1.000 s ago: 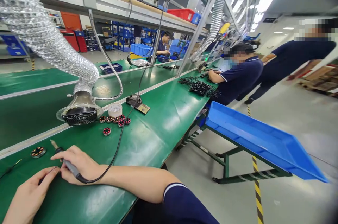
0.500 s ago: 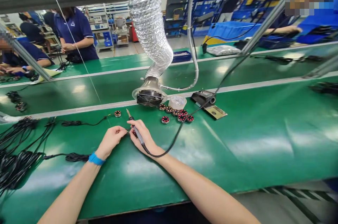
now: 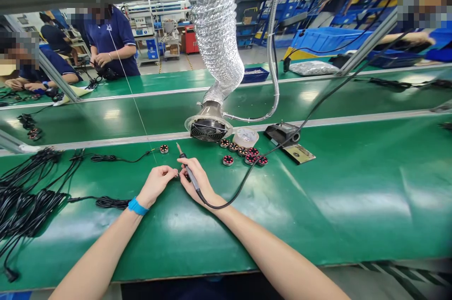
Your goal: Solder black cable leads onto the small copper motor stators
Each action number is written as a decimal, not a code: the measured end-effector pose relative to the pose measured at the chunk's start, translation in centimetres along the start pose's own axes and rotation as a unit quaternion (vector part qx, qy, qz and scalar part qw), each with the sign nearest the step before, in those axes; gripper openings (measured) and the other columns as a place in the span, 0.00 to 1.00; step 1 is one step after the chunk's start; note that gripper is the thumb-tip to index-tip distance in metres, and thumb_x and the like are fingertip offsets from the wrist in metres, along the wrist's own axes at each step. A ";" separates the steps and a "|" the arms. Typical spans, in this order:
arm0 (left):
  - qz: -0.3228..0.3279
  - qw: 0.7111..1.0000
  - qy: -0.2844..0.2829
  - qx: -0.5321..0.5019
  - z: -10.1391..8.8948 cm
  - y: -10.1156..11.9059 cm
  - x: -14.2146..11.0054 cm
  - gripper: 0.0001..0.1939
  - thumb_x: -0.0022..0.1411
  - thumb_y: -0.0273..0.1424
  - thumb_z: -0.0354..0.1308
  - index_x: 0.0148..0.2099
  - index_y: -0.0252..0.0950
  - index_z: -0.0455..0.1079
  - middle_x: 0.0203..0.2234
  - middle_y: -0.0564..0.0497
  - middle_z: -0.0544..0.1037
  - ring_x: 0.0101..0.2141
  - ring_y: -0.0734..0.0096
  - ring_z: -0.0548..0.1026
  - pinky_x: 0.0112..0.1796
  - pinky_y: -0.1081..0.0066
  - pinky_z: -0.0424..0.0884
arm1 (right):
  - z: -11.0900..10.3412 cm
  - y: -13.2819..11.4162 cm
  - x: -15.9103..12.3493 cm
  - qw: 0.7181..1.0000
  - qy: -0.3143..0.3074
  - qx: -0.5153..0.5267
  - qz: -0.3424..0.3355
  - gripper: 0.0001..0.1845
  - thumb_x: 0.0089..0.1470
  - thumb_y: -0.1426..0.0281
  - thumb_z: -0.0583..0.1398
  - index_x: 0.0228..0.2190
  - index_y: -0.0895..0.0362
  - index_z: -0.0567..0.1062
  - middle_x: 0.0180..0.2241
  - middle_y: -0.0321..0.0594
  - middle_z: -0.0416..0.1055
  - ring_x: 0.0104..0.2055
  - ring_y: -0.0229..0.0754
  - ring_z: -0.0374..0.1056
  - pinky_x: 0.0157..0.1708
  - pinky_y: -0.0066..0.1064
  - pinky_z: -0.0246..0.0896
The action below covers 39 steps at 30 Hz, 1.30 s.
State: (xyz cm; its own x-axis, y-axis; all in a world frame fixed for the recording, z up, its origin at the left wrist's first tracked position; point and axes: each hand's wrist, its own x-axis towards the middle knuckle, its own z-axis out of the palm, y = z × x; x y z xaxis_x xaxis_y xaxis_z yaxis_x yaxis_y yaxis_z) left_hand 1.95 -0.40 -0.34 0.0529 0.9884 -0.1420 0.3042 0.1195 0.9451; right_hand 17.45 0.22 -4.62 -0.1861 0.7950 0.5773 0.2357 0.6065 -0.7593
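My right hand [image 3: 198, 178] is closed around a soldering iron [image 3: 191, 176], its tip pointing up and away from me. My left hand [image 3: 156, 185] pinches a thin wire end, largely hidden by the fingers. It seems to belong to the coiled black cable [image 3: 111, 202] that runs under my left wrist. Both hands' fingertips nearly meet just above the green bench [image 3: 197, 239]. Beyond them lies a round motor stator [image 3: 164, 149] with another black cable [image 3: 106, 158] leading to it. Several more stators [image 3: 228, 160], with red or copper windings, sit to the right.
A fume extractor [image 3: 208, 129] hangs over the bench from a foil duct [image 3: 216, 22]. Right of it are a whitish roll [image 3: 246, 137] and an iron stand [image 3: 282, 134]. The iron's cord crosses the stators. Black cables [image 3: 28, 196] pile up at left. Co-workers sit and stand beyond.
The whole view has shifted, so the bench things appear further right. My hands keep the same grips, close together; the thin wire between them shows less clearly now.
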 end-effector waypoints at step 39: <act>0.030 0.999 -0.022 0.014 -0.4 -0.9 0.2 0.13 0.52 0.38 0.62 0.30 0.31 0.75 0.23 0.53 0.74 0.26 0.74 0.66 0.31 0.73 0.60 | -0.3 -0.2 -0.2 1.000 0.001 -0.027 0.009 0.21 0.55 0.78 0.55 0.51 0.53 0.70 0.39 0.39 0.65 0.35 0.37 0.69 0.42 0.32 0.69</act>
State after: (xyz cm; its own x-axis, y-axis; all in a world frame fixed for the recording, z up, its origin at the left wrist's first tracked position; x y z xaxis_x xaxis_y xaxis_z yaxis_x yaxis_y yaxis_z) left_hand 1.30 -0.24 -1.06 0.1129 0.9888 -0.0976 0.3247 0.0561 0.9442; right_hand 17.70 -0.04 -4.46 -0.1790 0.8057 0.5646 0.2901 0.5916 -0.7522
